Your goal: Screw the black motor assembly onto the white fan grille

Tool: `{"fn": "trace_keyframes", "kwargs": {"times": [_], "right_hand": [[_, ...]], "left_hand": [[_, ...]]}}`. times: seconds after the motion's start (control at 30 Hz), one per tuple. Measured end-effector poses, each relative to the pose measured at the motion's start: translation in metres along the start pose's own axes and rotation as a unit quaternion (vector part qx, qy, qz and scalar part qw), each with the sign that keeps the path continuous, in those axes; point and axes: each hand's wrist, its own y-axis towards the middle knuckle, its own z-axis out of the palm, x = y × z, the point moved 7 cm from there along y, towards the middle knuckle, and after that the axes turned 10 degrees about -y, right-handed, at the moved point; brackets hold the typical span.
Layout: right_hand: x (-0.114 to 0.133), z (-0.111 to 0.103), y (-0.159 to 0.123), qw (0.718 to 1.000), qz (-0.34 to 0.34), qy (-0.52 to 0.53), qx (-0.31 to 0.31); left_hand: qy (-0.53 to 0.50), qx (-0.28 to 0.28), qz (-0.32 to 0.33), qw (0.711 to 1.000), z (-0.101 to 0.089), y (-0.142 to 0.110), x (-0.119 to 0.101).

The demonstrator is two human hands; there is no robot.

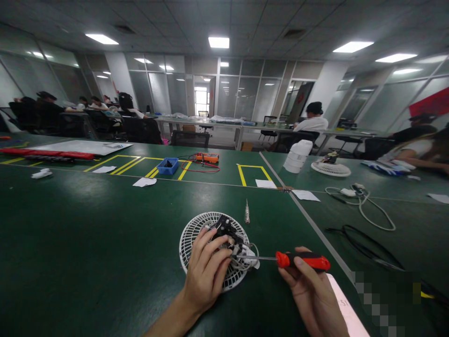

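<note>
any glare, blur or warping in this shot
Head view: rectangular white ceiling lights blown out, dull sheen on the dark green tabletop; head view: wide-angle stretch towards the side edges, blocky pixelation at lower right; head view: red-and-black screwdriver fairly clear

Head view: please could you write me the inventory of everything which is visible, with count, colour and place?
Table: one, green, foreground
Round grille: one, white, centre
Mechanism: one, black, on grille
Large screwdriver: one, red-black, right hand
Small screwdriver: one, clear handle, beyond grille
Tray: one, blue, mid-table
Meter: one, orange, beside tray
Papers: at least five, white, mid-table
Tape markings: several, yellow, mid-table
Container: one, white, right
Far grille: one, white, right
Cables: several, pale and black, right
Screen: one, pinkish, lower right
People, chairs: several, mostly dark, background
Left hand: one, on mechanism
Right hand: one, screwdriver in grip
</note>
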Motion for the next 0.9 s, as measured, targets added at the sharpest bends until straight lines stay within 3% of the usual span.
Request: {"fn": "trace_keyframes", "kwargs": {"times": [0.13, 0.23, 0.4, 0.9], "right_hand": [[-0.007, 0.000, 0.002, 0.999, 0.031, 0.039, -0.006], [-0.010, -0.008, 0.006, 0.996, 0.034, 0.069, -0.051], [-0.011, -0.018, 0.010, 0.991, 0.022, 0.075, -0.107], [-0.016, -0.015, 0.010, 0.997, -0.005, 0.051, -0.061]], "left_hand": [[0.029, -0.015, -0.009, 0.999, 0.002, -0.003, -0.002], [0.050, -0.012, -0.077, 0.996, 0.007, -0.005, 0.010], [0.064, 0.047, -0.177, 0.981, 0.018, -0.009, 0.031], [0.101, -0.028, -0.126, 0.986, 0.000, -0.001, 0.021]]}}
